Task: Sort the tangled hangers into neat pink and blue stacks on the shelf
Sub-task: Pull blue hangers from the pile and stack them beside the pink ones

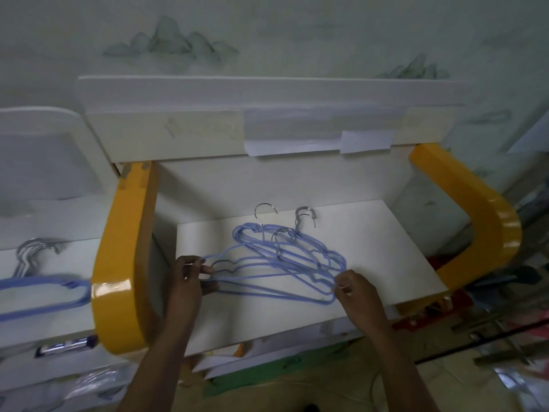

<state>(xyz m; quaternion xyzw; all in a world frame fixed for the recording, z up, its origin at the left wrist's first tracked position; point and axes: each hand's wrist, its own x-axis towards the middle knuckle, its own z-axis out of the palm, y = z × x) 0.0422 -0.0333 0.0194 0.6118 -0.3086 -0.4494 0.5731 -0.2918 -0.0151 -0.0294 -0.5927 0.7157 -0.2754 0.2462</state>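
No readable writing anywhere: the paper sheets [292, 135] taped to the white board above the shelf look blank, and the small blue-and-silver item [66, 346] at lower left has markings too blurred to read

Both arms reach in from bottom of frame, forearms bare. Left hand [190, 281] is at the left end of the tangled blue hangers [285, 263], fingers curled round the wire ends there, thumb on top. Right hand [355, 288] is at the right end of the same bunch, thumb & fingertips pinching a blue wire loop, knuckles up

The bunch lies flat on the white shelf [371, 257], between the two yellow side pieces [118, 263], silver hooks [306, 215] pointing to the back wall. All hangers in this bunch look blue; no. of hangers can't be told, they overlap

On the shelf section to the left, well apart, a second blue hanger stack [41, 292] lies w/ its hooks together
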